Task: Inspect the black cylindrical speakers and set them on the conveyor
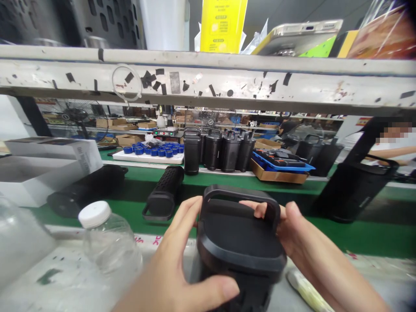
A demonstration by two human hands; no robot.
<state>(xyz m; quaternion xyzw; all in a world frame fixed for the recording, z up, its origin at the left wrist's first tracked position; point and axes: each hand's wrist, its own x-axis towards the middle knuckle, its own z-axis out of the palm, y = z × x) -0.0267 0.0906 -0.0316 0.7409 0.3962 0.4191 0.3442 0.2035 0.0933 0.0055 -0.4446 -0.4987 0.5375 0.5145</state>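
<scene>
Black speaker, upright, handle on top: left hand clasps its side, right hand grips behind, fingers curled over the handle; water bottle left of it.

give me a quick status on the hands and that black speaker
Left hand and right hand both gripping the black speaker, upright. Plastic bottle close at left.

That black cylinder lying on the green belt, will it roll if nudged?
Probably: the ribbed black cylinder lies on its side on the green belt, so a sideways push may roll it. Its end loop might check that. It looks stiff, not floppy.
</scene>
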